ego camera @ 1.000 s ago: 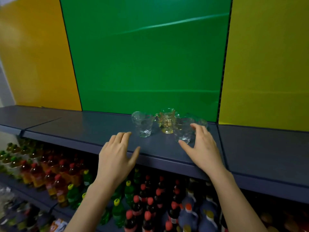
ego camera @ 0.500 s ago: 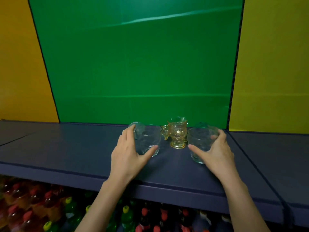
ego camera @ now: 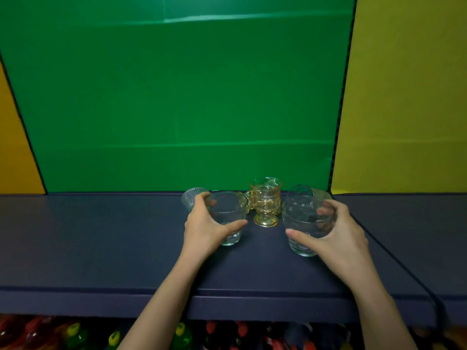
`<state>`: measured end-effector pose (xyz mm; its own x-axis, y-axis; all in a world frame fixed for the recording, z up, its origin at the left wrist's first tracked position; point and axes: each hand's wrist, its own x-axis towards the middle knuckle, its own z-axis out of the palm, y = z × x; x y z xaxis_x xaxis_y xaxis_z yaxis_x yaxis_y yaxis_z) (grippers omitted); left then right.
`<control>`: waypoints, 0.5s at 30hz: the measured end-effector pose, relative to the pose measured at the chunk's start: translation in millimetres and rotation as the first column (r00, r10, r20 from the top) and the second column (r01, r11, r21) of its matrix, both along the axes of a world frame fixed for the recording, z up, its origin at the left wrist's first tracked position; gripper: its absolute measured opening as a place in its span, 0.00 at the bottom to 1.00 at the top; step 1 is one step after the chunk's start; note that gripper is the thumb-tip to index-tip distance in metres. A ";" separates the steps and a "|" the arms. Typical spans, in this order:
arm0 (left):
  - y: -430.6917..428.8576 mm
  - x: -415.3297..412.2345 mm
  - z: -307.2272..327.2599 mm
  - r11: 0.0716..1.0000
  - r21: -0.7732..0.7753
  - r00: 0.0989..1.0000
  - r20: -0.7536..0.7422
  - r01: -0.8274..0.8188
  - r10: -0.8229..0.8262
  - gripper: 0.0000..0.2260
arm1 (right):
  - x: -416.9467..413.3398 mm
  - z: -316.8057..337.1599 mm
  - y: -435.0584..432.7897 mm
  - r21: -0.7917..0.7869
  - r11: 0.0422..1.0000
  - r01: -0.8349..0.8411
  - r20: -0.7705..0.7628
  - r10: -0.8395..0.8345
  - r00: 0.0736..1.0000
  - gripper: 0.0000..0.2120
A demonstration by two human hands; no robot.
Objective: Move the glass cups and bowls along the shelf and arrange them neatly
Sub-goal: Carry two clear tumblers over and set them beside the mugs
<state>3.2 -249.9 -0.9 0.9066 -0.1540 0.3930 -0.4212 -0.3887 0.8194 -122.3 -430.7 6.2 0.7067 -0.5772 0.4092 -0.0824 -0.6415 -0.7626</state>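
On the dark blue shelf point(ego camera: 101, 248) stand several glass pieces. My left hand point(ego camera: 206, 229) grips a clear glass cup point(ego camera: 227, 215), thumb in front and fingers behind its rim. My right hand point(ego camera: 338, 233) grips a larger clear glass cup point(ego camera: 302, 223) the same way. Between them stands an amber footed glass mug point(ego camera: 265, 202), upright and untouched. A small clear ribbed glass bowl point(ego camera: 192, 199) shows behind my left hand. Another glass piece point(ego camera: 321, 193) sits behind the right cup, mostly hidden.
Green backing board point(ego camera: 177, 97) rises behind the shelf, with yellow boards point(ego camera: 404, 97) at either side. Below the shelf edge stand rows of drink bottles point(ego camera: 182, 335) with coloured caps. A seam between shelf panels point(ego camera: 394, 258) runs on the right.
Both hands went from reaching toward the cups to wrapping round them: the left onto the left clear cup, the right onto the right one. The camera moved closer to the shelf.
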 end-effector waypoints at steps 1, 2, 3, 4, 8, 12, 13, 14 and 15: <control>1.7 0.2 0.4 1.000 0.002 1.000 0.001 0.009 -0.009 0.41 | -3.5 0.8 3.7 0.004 1.000 0.008 0.003 -0.008 1.000 0.43; 3.8 -0.6 1.3 1.000 0.006 1.000 0.001 0.023 -0.023 0.40 | -7.3 1.3 7.5 0.007 1.000 0.018 0.007 -0.018 1.000 0.42; 6.4 -3.0 2.7 0.999 0.010 0.999 0.006 0.039 -0.039 0.40 | -11.6 1.9 11.2 0.009 1.000 0.027 0.012 -0.027 1.000 0.42; 9.3 -6.1 4.1 0.998 0.009 0.998 0.017 0.057 -0.057 0.40 | -16.5 2.5 14.8 0.013 0.999 0.036 0.017 -0.036 0.999 0.41; 19.0 -29.2 13.7 0.989 -0.031 0.983 0.111 0.147 -0.143 0.41 | -39.4 3.9 27.0 0.032 0.996 0.083 0.031 -0.084 0.996 0.38; 15.5 -59.6 26.5 0.950 -0.058 0.940 0.177 0.306 -0.291 0.41 | -72.6 0.8 31.9 0.052 0.985 0.164 0.059 -0.166 0.984 0.37; 11.3 -66.6 28.2 0.934 -0.060 0.923 0.185 0.352 -0.336 0.41 | -81.9 -0.6 30.7 0.054 0.980 0.189 0.060 -0.192 0.980 0.37; 5.7 -73.6 28.9 0.917 -0.063 0.907 0.187 0.394 -0.377 0.41 | -92.0 -2.3 28.6 0.053 0.975 0.217 0.062 -0.220 0.974 0.37; -1.3 -80.2 28.7 0.899 -0.066 0.891 0.186 0.433 -0.415 0.41 | -102.8 -3.6 26.1 0.054 0.968 0.245 0.068 -0.248 0.966 0.36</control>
<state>-77.0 -251.2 27.8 0.6856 -0.4601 0.5641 -0.6581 -0.0605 0.7505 -225.1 -404.6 2.6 0.5091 -0.7489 0.4243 -0.1768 -0.5734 -0.8000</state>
